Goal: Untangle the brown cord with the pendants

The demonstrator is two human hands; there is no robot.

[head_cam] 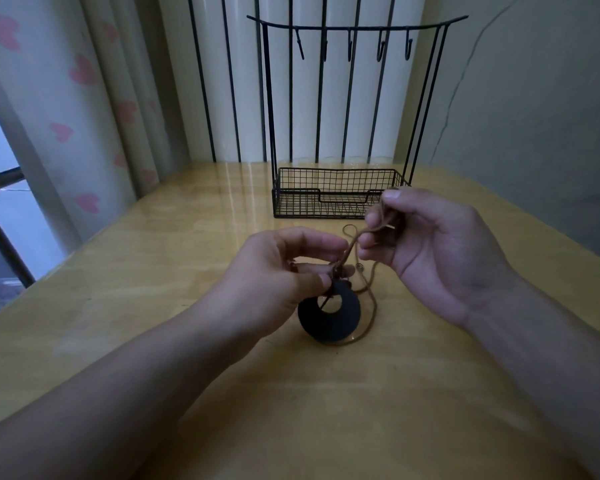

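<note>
A thin brown cord (371,306) runs between my two hands above the wooden table (187,237) and trails in a loop onto it. A dark ring-shaped pendant (329,322) hangs on the cord just below my left hand (281,271). That hand pinches the cord near the pendant's top, where small beads sit. My right hand (426,244) is higher and to the right, with its thumb and fingers curled round several strands of the cord. A small metal clasp (360,267) lies on the table between the hands.
A black wire stand (340,192) with a mesh basket base and a top bar of several hooks stands at the table's far side, just behind my right hand. Curtains with pink hearts hang at the left. A wall is on the right.
</note>
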